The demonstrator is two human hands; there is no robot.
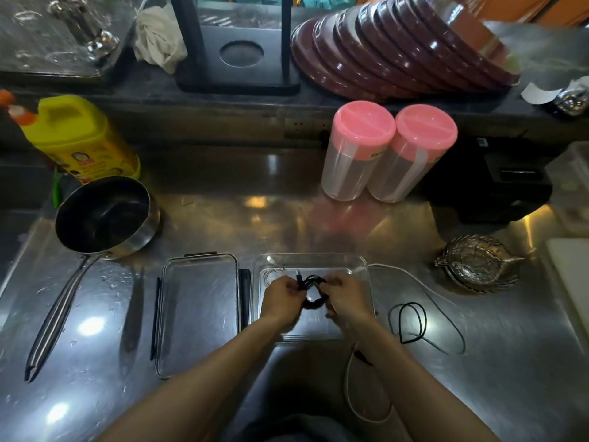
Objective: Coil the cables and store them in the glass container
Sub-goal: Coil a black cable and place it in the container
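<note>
Steel counter [223, 218], wet, glaring with overhead light. Dark ledge [159, 100] at 12 o'clock carries stacked maroon plates [398, 52]; saucepan [105, 215] at 9; pink-lidded jars [389, 151] at 1.

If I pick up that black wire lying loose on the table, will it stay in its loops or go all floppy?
The loose black cable probably goes floppy: it is thin and lies in slack, uneven loops. It likely weighs little. It may slide easily on the shiny metal counter.

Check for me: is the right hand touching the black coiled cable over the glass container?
Touching. The head view shows the right hand pinching the black coiled cable at its right side, with the left hand gripping the other side, above the glass container.
</note>
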